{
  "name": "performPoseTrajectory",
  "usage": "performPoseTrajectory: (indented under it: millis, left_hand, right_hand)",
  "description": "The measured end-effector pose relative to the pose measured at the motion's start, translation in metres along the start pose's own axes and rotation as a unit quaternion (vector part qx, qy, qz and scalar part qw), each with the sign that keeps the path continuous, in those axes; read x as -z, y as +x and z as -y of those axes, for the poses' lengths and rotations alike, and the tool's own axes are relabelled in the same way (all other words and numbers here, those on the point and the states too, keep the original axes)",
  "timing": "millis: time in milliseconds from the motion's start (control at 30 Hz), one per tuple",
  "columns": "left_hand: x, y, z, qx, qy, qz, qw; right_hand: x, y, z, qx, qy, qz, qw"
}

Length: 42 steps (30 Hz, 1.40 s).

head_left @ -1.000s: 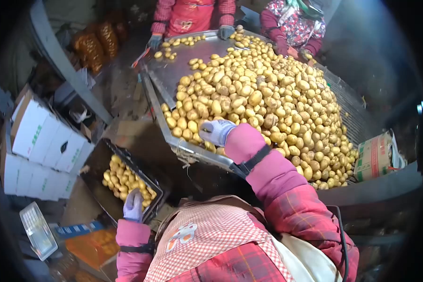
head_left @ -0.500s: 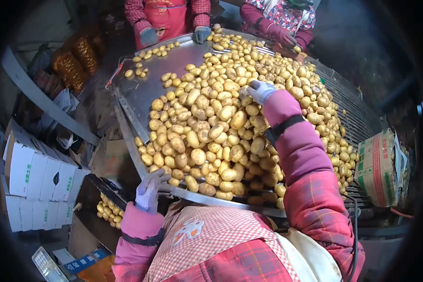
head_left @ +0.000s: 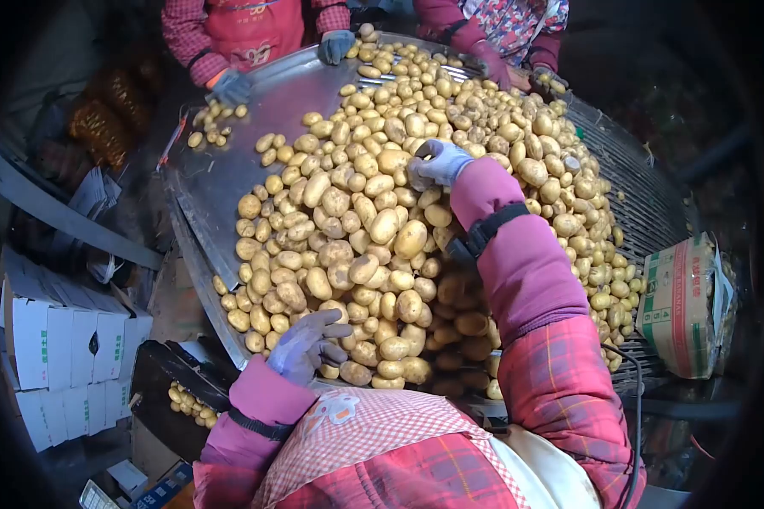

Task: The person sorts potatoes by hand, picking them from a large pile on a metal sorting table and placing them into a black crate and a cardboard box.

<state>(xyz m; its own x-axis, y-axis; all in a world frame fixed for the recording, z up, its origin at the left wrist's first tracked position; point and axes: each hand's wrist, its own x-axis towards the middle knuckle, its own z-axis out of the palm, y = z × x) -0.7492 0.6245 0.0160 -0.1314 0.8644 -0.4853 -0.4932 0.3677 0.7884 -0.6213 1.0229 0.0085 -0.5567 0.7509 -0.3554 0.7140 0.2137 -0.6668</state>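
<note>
A large heap of potatoes (head_left: 339, 246) covers much of a metal sorting table (head_left: 216, 191). My right hand (head_left: 443, 164), in a light grey-blue glove, is over the upper middle of the heap with its fingers curled down among the potatoes. Whatever lies under those fingers is hidden. Near the front edge, my left hand (head_left: 307, 346) wears a similar glove and has its fingers spread, holding nothing. Its fingertips are just over the nearest potatoes.
Across the table, a person in a red apron (head_left: 255, 34) has one gloved hand at a small group of potatoes (head_left: 212, 125). Another person in a floral top (head_left: 514, 30) works at the far right. White cartons (head_left: 68, 339) stack up left; a cardboard box (head_left: 677, 305) stands right.
My left hand has moved from the table's edge inward over the nearest potatoes. My right hand has shifted slightly left in view. The red-aproned person's hand has reached down to the small group of potatoes.
</note>
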Motion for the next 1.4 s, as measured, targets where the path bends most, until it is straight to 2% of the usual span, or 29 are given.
performPoseTrajectory:
  millis: [33, 100, 133, 167, 200, 233, 267, 300, 333, 367, 400, 433, 500, 533, 567, 600, 633, 700, 733, 767, 800, 833, 967, 1033, 1133, 1167, 1233, 1333, 1400]
  left_hand:
    - [0.004, 0.0, 0.001, -0.005, -0.001, 0.004, 1.0]
    - [0.016, 0.0, 0.006, -0.043, -0.028, 0.005, 0.999]
    - [0.023, 0.004, 0.009, -0.049, -0.064, 0.013, 0.997]
    - [0.031, 0.008, 0.009, -0.055, -0.119, 0.042, 0.99]
    - [0.031, 0.01, 0.001, -0.065, -0.145, 0.059, 0.986]
    - [0.031, 0.013, -0.007, -0.07, -0.168, 0.08, 0.98]
    - [0.031, 0.019, -0.01, -0.073, -0.195, 0.089, 0.974]
    - [0.028, 0.027, -0.015, -0.09, -0.206, 0.116, 0.967]
    - [0.017, 0.031, -0.027, -0.05, -0.217, 0.091, 0.971]
    - [0.006, 0.034, -0.039, -0.012, -0.229, 0.063, 0.971]
    - [0.006, 0.035, -0.033, -0.037, -0.219, 0.09, 0.971]
    - [0.009, 0.036, -0.023, 0.003, -0.217, 0.046, 0.975]
    - [0.02, 0.032, -0.01, -0.01, -0.191, 0.101, 0.976]
    - [0.027, 0.025, -0.001, 0.0, -0.189, 0.109, 0.976]
    - [0.032, 0.022, 0.006, 0.026, -0.191, 0.035, 0.981]
    - [0.035, 0.02, 0.012, 0.055, -0.189, -0.036, 0.98]
    - [0.037, 0.017, 0.017, 0.068, -0.185, -0.022, 0.98]
    - [0.039, 0.007, 0.02, 0.074, -0.211, -0.047, 0.974]
    - [0.03, 0.002, 0.015, 0.102, -0.205, -0.113, 0.967]
    - [0.028, 0.003, 0.014, 0.106, -0.206, -0.119, 0.965]
    - [0.027, 0.002, 0.015, 0.1, -0.207, -0.139, 0.963]
    - [0.028, 0.0, 0.015, 0.095, -0.204, -0.159, 0.961]
    - [0.032, 0.006, 0.018, 0.095, -0.317, -0.17, 0.928]
    - [0.052, 0.006, 0.03, 0.077, -0.357, -0.074, 0.928]
    - [0.055, 0.008, 0.035, 0.065, -0.395, -0.007, 0.916]
    - [0.055, 0.009, 0.034, 0.069, -0.42, 0.004, 0.905]
    - [0.044, 0.005, 0.024, 0.081, -0.315, -0.121, 0.938]
    - [0.048, 0.007, 0.03, 0.022, -0.374, 0.014, 0.927]
    - [0.046, 0.009, 0.031, 0.028, -0.378, -0.015, 0.925]
  right_hand:
    - [0.006, -0.006, 0.002, 0.002, -0.004, -0.005, 1.0]
    - [0.012, -0.022, 0.005, 0.066, 0.222, 0.025, 0.972]
    - [0.013, -0.022, 0.003, 0.167, 0.31, 0.091, 0.932]
    - [0.01, -0.008, -0.005, 0.172, 0.345, 0.176, 0.906]
    - [0.008, -0.04, 0.027, 0.233, 0.362, 0.214, 0.877]
    - [-0.008, -0.043, 0.031, 0.228, 0.377, 0.207, 0.874]
    - [-0.015, -0.074, 0.057, 0.215, 0.319, 0.189, 0.904]
    - [-0.026, -0.1, 0.081, 0.242, 0.284, 0.192, 0.908]
    - [-0.048, -0.11, 0.087, 0.23, 0.326, 0.236, 0.886]
    - [-0.063, -0.121, 0.094, 0.22, 0.269, 0.241, 0.906]
    - [-0.081, -0.124, 0.092, 0.25, 0.174, 0.2, 0.931]
    - [-0.079, -0.142, 0.098, 0.211, 0.183, 0.229, 0.932]
    - [-0.079, -0.154, 0.076, 0.256, 0.177, 0.161, 0.937]
    - [-0.072, -0.158, 0.062, 0.225, 0.215, 0.17, 0.935]
    - [-0.064, -0.163, 0.046, 0.19, 0.254, 0.169, 0.933]
    - [-0.066, -0.173, 0.027, 0.217, 0.249, 0.069, 0.941]
    - [-0.063, -0.186, 0.012, 0.204, 0.25, 0.055, 0.945]
    - [-0.064, -0.205, -0.008, 0.256, 0.048, -0.013, 0.966]
    - [-0.077, -0.208, -0.018, 0.326, 0.007, -0.041, 0.944]
    - [-0.092, -0.21, -0.027, 0.337, -0.05, -0.027, 0.94]
    - [-0.101, -0.215, -0.025, 0.363, -0.085, -0.074, 0.925]
    - [-0.11, -0.218, -0.023, 0.386, -0.117, -0.122, 0.907]
    - [-0.112, -0.218, -0.02, 0.375, -0.132, -0.104, 0.912]
    - [-0.111, -0.22, -0.017, 0.371, -0.152, -0.118, 0.909]
    - [-0.11, -0.222, -0.012, 0.37, -0.164, -0.119, 0.907]
    - [-0.11, -0.219, -0.013, 0.376, -0.158, -0.101, 0.907]
    - [-0.113, -0.219, -0.012, 0.371, -0.19, -0.106, 0.903]
    - [-0.109, -0.222, -0.007, 0.359, -0.214, -0.084, 0.904]
    - [-0.099, -0.224, 0.0, 0.349, -0.235, -0.05, 0.906]
